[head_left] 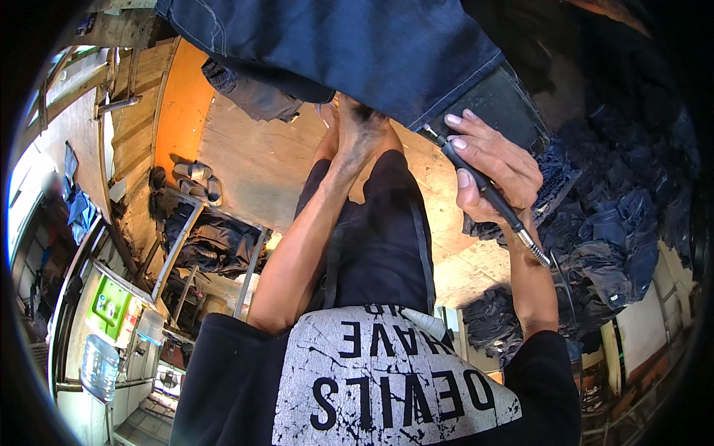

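Observation:
My right hand [509, 165] grips a black pen-shaped rotary tool [488, 192], with a metal tip and a spring collar where its cord leaves. Its tip points at the lower hem of a dark blue denim garment [349, 56], close to the stitched edge; I cannot tell whether it touches. Beneath the cloth's hem a dark flat board [485, 111] sticks out on the right. My left hand [362, 123] reaches up under the garment's lower edge, its back smudged dark. The cloth hides its fingers.
Heaps of dark garments [602, 215] lie at the right. A grey garment [253, 93] hangs or lies beyond my left hand. Sandals [201, 178], a metal-framed rack [178, 253] with dark clothes, a green tray [109, 306] and a water bottle [100, 364] stand at the left.

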Demonstrator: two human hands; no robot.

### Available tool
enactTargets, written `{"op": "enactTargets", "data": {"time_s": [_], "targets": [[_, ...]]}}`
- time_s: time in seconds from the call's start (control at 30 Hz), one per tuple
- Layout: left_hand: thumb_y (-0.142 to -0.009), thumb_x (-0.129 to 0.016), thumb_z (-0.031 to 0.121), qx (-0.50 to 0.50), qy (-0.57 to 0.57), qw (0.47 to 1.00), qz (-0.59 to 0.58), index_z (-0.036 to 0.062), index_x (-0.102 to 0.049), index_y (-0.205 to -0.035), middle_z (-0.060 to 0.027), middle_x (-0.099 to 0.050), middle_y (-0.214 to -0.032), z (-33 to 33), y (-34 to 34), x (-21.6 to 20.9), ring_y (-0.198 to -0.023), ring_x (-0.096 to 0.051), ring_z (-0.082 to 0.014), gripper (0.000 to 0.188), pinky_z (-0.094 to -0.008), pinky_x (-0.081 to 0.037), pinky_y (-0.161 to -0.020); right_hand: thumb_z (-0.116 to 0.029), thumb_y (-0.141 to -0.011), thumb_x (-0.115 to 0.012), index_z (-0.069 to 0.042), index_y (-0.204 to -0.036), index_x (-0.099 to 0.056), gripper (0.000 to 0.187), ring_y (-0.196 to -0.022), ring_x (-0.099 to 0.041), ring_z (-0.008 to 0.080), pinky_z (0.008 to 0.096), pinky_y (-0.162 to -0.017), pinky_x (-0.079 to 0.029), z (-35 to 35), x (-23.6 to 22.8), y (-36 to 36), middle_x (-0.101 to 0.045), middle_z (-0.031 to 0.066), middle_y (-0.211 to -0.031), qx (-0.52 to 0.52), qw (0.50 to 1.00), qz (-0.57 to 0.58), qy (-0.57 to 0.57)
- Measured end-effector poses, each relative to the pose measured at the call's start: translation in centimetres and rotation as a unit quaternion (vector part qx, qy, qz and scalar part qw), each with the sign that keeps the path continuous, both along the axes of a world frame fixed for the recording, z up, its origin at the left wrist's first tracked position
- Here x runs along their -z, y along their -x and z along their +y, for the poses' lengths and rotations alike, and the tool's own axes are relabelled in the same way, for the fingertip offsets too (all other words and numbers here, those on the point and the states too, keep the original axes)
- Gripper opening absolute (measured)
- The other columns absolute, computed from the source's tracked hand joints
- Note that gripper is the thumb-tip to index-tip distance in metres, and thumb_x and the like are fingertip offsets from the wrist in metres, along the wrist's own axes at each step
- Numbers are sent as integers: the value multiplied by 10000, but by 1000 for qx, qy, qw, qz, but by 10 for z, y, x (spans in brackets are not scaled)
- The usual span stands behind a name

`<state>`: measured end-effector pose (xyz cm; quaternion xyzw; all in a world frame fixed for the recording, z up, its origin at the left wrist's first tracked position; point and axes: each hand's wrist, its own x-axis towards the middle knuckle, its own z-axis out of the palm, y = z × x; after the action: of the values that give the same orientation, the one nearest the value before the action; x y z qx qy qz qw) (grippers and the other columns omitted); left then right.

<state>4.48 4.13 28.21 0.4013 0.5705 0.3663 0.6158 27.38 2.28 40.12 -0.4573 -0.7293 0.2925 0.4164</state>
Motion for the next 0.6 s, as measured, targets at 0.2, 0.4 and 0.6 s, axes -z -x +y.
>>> {"op": "enactTargets", "data": {"time_s": [0.2,0.4,0.6], "targets": [[-949,-870,473,6,-16,999,-36,-16,-572,-1375,-94,-635,-1349,1,-1,-2,-1270,-593,-219,713,-398,-465,-1089,-42,-787,-722,32,-1089,-810,323,-1122,-806,375,518,-1046,-639,-2,-2,3,-820,216,-1072,-3,1000,-20,10],[-931,-885,506,20,1,999,25,-15,-553,-1413,-102,-638,-1373,3,1,-4,-1278,-591,-225,784,-410,-458,-1098,-41,-791,-717,27,-1082,-812,314,-1126,-805,372,524,-1051,-638,-2,0,5,-822,200,-1065,-4,1000,-23,6],[-931,-890,441,-14,-18,1000,-8,-25,-612,-1343,-108,-670,-1325,2,-2,-1,-1243,-612,-226,682,-398,-470,-1069,-30,-783,-718,30,-1088,-809,324,-1122,-806,375,522,-1050,-639,-3,1,4,-821,203,-1065,7,1000,-14,3]]}}
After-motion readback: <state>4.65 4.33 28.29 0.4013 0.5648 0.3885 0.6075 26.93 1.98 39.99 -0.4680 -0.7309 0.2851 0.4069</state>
